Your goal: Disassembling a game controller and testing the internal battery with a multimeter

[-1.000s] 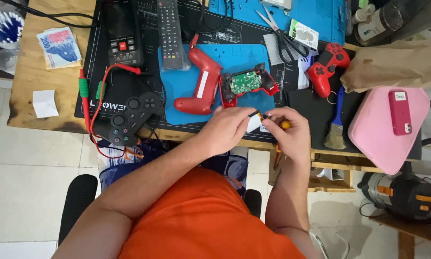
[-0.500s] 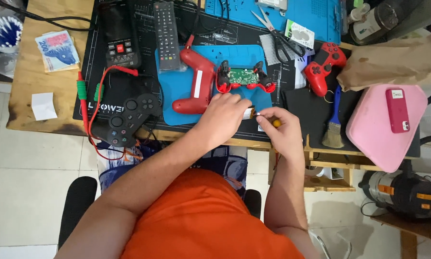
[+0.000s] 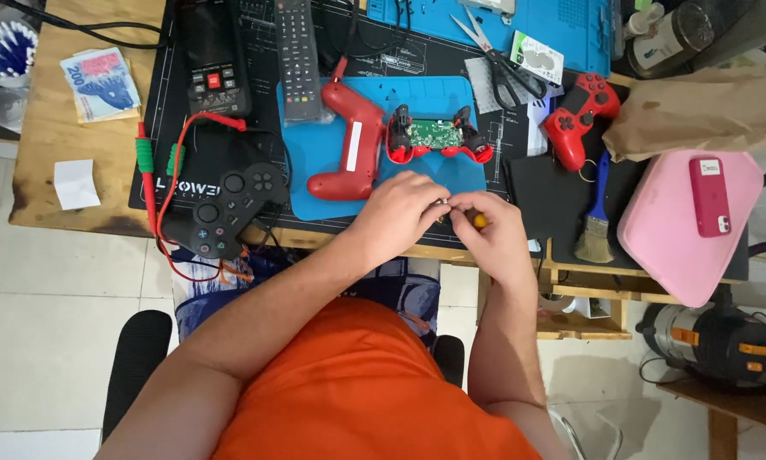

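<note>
At the surface's near edge | left hand [image 3: 404, 209] pinches a tiny part I can't make out, right hand [image 3: 485, 234] grips an orange-handled screwdriver [image 3: 478, 221] | risk — a slip drops it floorward.

Pale tiled floor [image 3: 51, 341] under a wooden workbench [image 3: 51, 145], perhaps daylit.
</note>
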